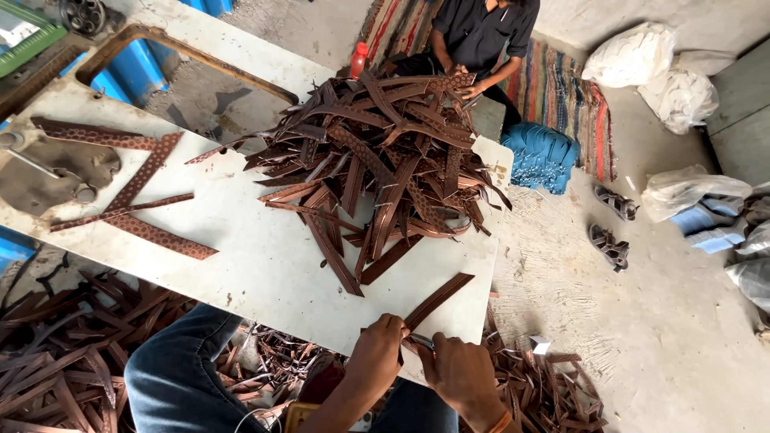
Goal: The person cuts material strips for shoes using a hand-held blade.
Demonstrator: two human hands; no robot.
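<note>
Glossy brown leather-like strips (377, 168), matt scuffed white tabletop (257, 265), rough concrete floor (666, 337)

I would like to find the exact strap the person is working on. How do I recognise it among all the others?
Start at the white table with the big pile of brown straps. Move to its near edge, where the left hand and right hand meet. The strap rises diagonally from them, plain dark brown, lying alone and apart from the pile.

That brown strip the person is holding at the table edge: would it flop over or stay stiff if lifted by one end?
Probably bendy, not stiff: strips in the pile curl and loop. The held strip lies flat, thin and narrow, so likely light. Both the left hand and the right hand steady it, hinting it shifts easily.
</note>
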